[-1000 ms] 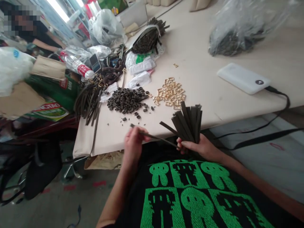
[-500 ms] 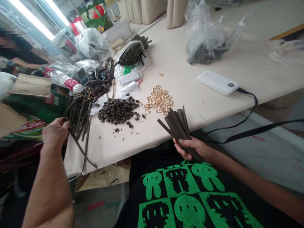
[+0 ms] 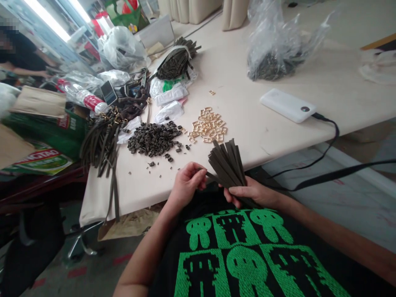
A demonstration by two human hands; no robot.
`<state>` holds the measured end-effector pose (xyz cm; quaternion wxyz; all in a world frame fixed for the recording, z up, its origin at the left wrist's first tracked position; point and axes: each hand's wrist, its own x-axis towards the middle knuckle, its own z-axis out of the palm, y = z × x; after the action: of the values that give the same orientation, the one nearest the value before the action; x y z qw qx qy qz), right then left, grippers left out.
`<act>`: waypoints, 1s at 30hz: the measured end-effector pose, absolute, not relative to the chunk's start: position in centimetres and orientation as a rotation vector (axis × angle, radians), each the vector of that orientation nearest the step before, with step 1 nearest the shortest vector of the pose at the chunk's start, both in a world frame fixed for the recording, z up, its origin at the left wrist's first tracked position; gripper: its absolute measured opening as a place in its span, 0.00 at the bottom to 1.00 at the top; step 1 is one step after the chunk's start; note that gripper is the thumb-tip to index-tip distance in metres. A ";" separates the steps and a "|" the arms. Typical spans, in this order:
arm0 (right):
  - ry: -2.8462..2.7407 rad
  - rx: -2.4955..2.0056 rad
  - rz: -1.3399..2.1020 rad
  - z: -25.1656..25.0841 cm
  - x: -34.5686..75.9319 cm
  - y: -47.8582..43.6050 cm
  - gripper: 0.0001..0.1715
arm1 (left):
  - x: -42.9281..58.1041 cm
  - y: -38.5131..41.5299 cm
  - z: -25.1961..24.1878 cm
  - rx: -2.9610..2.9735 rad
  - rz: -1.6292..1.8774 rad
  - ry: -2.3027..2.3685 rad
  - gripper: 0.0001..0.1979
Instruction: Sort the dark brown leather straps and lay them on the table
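Observation:
My right hand [image 3: 252, 192] is closed around a fanned bundle of flat dark olive straps [image 3: 227, 163] in front of my shirt, by the table's near edge. My left hand [image 3: 188, 181] pinches the end of one strap [image 3: 211, 175] at the bundle's left side. Beyond the hands lies a heap of gold-coloured metal buckles [image 3: 208, 128]. Left of it is a pile of small dark loops [image 3: 153, 139]. More long dark straps with gold fittings [image 3: 107, 136] hang over the table's left edge.
A white power bank [image 3: 286, 105] with a black cable lies at right, behind it a clear bag [image 3: 272, 53] of dark pieces. Another strap bundle [image 3: 175, 62] rests at the back. A plastic bottle [image 3: 89, 99], phone [image 3: 109, 93] and green carton [image 3: 46, 144] crowd the left. A person [image 3: 21, 53] stands far left.
My left hand has moved right, from the hanging straps at the table's left edge to the bundle, where it now pinches a strap end. My right hand still holds the bundle.

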<state>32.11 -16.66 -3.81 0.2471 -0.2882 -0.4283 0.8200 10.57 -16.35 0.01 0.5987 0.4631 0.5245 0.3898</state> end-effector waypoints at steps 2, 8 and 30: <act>-1.176 -0.783 2.172 -3.9 32.4 -16.8 0.20 | 11.0 -16.8 -0.5 0.959 0.859 1.184 0.14; -1.275 -0.761 2.165 -4.8 33.0 -17.2 0.22 | 12.4 -17.7 -2.2 0.642 0.785 1.062 0.15; -1.036 -0.716 2.098 -6.1 33.4 -18.1 0.24 | 13.9 -18.4 -2.9 0.683 0.795 1.036 0.18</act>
<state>33.44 -18.06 -6.09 0.3404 -0.2750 -0.3980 0.8063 13.89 -18.42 -2.91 0.7405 0.3114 0.4726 0.3624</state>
